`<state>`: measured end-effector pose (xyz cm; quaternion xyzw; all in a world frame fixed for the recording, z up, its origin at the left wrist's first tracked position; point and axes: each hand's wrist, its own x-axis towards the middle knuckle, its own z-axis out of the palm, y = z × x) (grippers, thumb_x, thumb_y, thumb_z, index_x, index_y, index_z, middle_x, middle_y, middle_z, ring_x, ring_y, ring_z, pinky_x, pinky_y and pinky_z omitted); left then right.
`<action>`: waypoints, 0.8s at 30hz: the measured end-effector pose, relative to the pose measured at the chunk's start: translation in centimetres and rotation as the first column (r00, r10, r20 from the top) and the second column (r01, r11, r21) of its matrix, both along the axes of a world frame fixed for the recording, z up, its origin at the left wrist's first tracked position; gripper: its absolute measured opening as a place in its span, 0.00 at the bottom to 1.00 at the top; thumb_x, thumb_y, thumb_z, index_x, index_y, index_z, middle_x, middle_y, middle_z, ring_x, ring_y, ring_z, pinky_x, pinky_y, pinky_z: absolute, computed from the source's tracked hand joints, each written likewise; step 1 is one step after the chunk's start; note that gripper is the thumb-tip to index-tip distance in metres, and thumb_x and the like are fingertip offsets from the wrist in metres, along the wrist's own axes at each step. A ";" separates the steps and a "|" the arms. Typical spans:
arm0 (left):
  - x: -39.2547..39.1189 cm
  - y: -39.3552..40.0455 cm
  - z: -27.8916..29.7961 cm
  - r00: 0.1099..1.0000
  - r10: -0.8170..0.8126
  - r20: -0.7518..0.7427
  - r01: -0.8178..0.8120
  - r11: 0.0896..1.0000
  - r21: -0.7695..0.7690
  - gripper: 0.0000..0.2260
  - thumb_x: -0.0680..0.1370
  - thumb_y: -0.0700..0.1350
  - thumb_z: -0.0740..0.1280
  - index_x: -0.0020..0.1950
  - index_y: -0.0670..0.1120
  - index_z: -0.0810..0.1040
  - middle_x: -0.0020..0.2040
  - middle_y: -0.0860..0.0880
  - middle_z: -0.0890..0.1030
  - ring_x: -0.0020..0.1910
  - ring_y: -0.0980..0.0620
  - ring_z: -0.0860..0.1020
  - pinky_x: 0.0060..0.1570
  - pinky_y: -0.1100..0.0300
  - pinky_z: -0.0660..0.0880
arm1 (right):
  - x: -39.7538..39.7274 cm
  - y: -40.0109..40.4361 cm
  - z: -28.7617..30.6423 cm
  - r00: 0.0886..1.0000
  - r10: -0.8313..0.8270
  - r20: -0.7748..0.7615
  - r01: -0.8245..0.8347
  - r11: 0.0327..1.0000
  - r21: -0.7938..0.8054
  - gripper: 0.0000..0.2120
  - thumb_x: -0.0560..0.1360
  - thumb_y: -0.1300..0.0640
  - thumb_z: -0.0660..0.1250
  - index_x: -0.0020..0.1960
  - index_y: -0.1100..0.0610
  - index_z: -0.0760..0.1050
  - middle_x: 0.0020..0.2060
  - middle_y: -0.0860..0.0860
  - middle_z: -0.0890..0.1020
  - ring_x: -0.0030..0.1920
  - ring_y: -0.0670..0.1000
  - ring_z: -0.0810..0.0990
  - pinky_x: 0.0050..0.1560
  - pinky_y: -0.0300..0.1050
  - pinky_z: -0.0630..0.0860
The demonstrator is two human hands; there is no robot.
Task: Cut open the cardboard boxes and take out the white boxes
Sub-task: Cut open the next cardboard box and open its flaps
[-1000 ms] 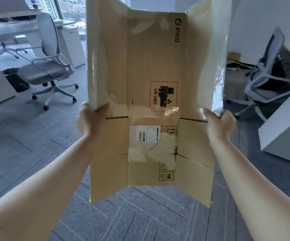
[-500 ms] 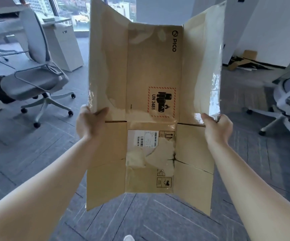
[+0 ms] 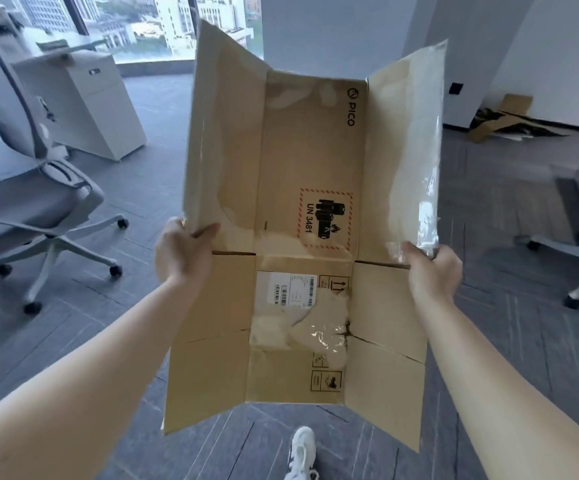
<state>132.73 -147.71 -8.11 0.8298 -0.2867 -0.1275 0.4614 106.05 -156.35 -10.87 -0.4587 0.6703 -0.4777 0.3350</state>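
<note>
Head view: the left hand [image 3: 183, 251] grips the left edge of a flattened cardboard box [image 3: 310, 202], thumb hooked over its face, while the right hand [image 3: 433, 268] clasps the right edge where clear tape [image 3: 426, 220] shines. The hold is unchanged from a second ago. The box hangs upright in front of the person, well above the grey floor [image 3: 510, 334], flaps spread, its PICO mark and UN 3481 battery label [image 3: 326, 220] facing the camera. The view has swung right since then: the office chair [image 3: 31, 209] has slid to the left edge, a white shoe [image 3: 302, 452] now shows below the box, and scrap cardboard [image 3: 503, 123] lies by the far right wall.
</note>
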 end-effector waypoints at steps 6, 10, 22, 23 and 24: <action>5.9 -12.8 -2.0 0.999 -0.047 -0.011 0.048 0.992 0.113 0.16 0.76 0.51 0.66 0.56 0.41 0.72 0.44 0.47 0.73 0.44 0.46 0.71 0.42 0.56 0.65 | 5.3 -11.7 -2.2 0.997 -0.033 -0.065 0.040 0.993 0.108 0.11 0.72 0.55 0.67 0.43 0.63 0.72 0.39 0.55 0.74 0.39 0.55 0.70 0.40 0.44 0.64; 10.3 -20.5 -4.9 0.996 -0.086 -0.023 0.089 0.981 0.171 0.15 0.76 0.50 0.66 0.57 0.41 0.73 0.48 0.45 0.76 0.48 0.45 0.72 0.45 0.56 0.67 | 9.0 -18.6 -5.0 0.994 -0.072 -0.082 0.087 0.977 0.197 0.12 0.71 0.54 0.69 0.40 0.61 0.69 0.38 0.56 0.74 0.39 0.55 0.71 0.42 0.49 0.67; 24.6 -44.5 -21.4 0.949 -0.291 -0.121 0.315 0.860 0.400 0.04 0.77 0.44 0.60 0.49 0.44 0.70 0.41 0.47 0.74 0.42 0.46 0.71 0.40 0.57 0.67 | 22.4 -36.2 -19.8 0.948 -0.194 -0.251 0.279 0.886 0.370 0.19 0.72 0.62 0.64 0.30 0.56 0.56 0.27 0.50 0.63 0.30 0.54 0.62 0.31 0.45 0.58; 25.5 -45.9 -23.0 0.945 -0.301 -0.127 0.326 0.848 0.419 0.04 0.77 0.44 0.60 0.50 0.44 0.69 0.39 0.49 0.73 0.41 0.46 0.71 0.37 0.57 0.65 | 23.2 -37.1 -21.4 0.942 -0.190 -0.278 0.289 0.879 0.379 0.19 0.73 0.63 0.63 0.30 0.56 0.55 0.27 0.50 0.63 0.28 0.52 0.61 0.29 0.46 0.55; 26.4 -47.3 -24.6 0.942 -0.305 -0.137 0.334 0.838 0.431 0.04 0.77 0.43 0.60 0.50 0.44 0.69 0.38 0.50 0.72 0.41 0.47 0.70 0.36 0.57 0.63 | 23.8 -38.0 -23.1 0.935 -0.181 -0.305 0.295 0.874 0.387 0.20 0.73 0.63 0.63 0.30 0.56 0.55 0.27 0.51 0.62 0.28 0.51 0.60 0.29 0.46 0.54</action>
